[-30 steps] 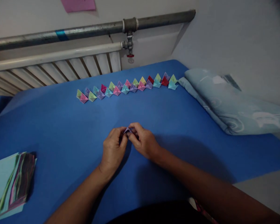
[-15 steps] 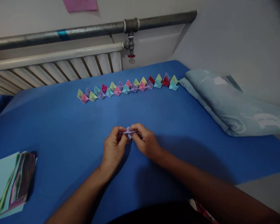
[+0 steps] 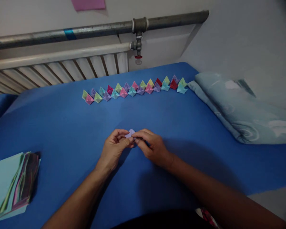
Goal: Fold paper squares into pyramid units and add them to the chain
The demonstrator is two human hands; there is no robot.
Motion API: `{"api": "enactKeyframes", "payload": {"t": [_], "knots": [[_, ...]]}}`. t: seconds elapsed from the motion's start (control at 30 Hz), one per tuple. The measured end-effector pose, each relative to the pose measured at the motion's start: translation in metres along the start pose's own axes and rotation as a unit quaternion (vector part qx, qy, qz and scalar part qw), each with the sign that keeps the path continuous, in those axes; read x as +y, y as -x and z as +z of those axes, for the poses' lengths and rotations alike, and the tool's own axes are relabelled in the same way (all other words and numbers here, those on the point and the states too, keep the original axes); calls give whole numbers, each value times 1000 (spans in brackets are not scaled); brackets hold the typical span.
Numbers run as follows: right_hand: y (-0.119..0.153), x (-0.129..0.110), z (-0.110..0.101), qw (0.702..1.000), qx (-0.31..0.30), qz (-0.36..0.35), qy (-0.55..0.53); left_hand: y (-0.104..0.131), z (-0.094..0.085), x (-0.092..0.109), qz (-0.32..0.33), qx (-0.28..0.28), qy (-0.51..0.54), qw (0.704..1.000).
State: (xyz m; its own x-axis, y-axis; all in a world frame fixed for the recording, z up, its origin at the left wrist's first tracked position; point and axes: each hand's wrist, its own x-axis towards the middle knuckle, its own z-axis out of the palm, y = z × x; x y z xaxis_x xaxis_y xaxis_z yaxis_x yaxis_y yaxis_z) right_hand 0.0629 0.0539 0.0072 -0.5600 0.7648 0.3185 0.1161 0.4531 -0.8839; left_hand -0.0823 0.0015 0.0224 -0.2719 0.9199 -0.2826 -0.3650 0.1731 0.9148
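A small lilac folded paper piece [image 3: 131,133] is held between my two hands over the blue surface [image 3: 69,133]. My left hand [image 3: 114,147] pinches its left and lower side between thumb and fingers. At its right edge, the thumb and fingertips of my right hand [image 3: 152,145] close on the paper. Beyond my hands, several folded paper boats [image 3: 132,91] in pink, green, blue, purple, yellow and red stand in two staggered rows.
A stack of coloured paper sheets [image 3: 4,181] lies at the lower left. On the right rests a folded pale teal blanket [image 3: 240,111]. A white radiator [image 3: 62,70] and a metal pipe [image 3: 105,29] run along the back wall.
The lilac paper now shows a flatter, pointed face above my fingers. My fingers have shifted around it, and the camera view has moved slightly left.
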Motion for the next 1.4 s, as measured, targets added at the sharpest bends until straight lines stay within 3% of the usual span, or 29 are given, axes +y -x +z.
{"api": "enactKeyframes", "payload": {"t": [0.13, 0.2, 0.33, 0.43, 0.57, 0.67, 0.83, 1.03, 1.2, 1.4], "knots": [[-5, -4, -2, 983, 28, 146, -104, 0, 0, -1, 14, -3, -23, 1000], [-8, -6, -3, 969, 13, 209, -131, 1, 0, -2, 11, -13, -48, 999], [-13, -6, -3, 953, -23, 253, -164, 2, 0, -5, 4, -41, -72, 997], [-14, -2, -2, 942, -5, 277, -189, 2, -1, -6, -8, -54, -63, 997], [-14, 1, -3, 921, 37, 317, -224, 2, -4, -2, -69, -67, -54, 994], [-14, 2, -3, 910, 55, 330, -243, 3, -5, 1, -108, -95, -42, 989], [-12, 1, 0, 905, 65, 333, -258, 4, -3, 0, -119, -104, -38, 987], [-12, 0, 1, 896, 77, 337, -280, 1, -5, -2, -54, -29, -34, 998], [-12, 1, 2, 901, 83, 335, -263, 1, -4, -3, -42, -49, -73, 995], [-11, 1, 2, 913, 70, 321, -242, 1, 0, -4, -47, -34, -76, 995]]}}
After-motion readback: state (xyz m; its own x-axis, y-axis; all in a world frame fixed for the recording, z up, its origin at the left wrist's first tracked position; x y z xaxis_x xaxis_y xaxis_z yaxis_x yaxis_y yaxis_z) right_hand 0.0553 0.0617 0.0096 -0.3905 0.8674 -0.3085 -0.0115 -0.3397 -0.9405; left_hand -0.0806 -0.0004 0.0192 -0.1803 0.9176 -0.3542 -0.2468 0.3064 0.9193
